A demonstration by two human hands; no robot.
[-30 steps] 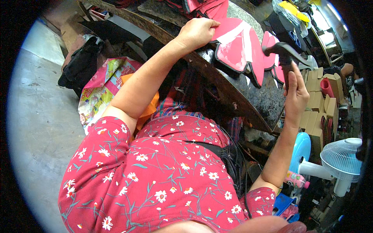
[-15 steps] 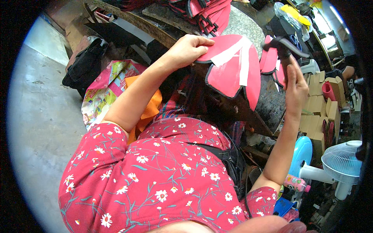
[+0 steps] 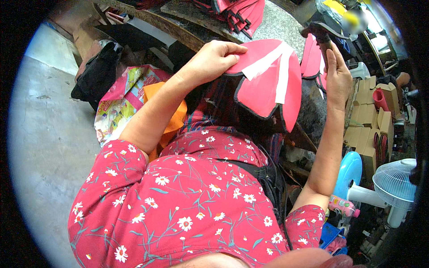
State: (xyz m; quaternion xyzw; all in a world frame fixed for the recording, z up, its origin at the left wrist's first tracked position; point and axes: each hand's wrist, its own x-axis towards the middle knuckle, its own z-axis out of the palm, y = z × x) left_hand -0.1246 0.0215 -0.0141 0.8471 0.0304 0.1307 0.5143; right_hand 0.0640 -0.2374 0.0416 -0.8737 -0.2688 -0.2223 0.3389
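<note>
A pink shoe-upper piece [image 3: 255, 93] with black-edged lobes and white tape strips lies across the work surface in front of me. Its upper left edge is pinched between the thumb and fingers of my left hand [image 3: 211, 61]. To the right, my right hand [image 3: 338, 82] is closed round the handle of a dark hammer [image 3: 323, 36], raised above the work surface. The hammer's head points up and away from me, apart from the pink piece. Another pink piece [image 3: 311, 60] with white strips lies beside it, partly behind the hammer and my right hand.
A stack of pink, black-edged pieces [image 3: 248, 17] sits on a grey stone slab [image 3: 278, 24] at the back. Cardboard boxes [image 3: 364, 116] and a blue-and-white fan [image 3: 395, 183] stand at the right. A colourful bag [image 3: 117, 105] and orange cloth [image 3: 172, 118] lie at the left.
My right hand has raised the hammer slightly, up and to the right. The pink piece has shifted slightly at its lower right, while my left hand keeps its hold.
</note>
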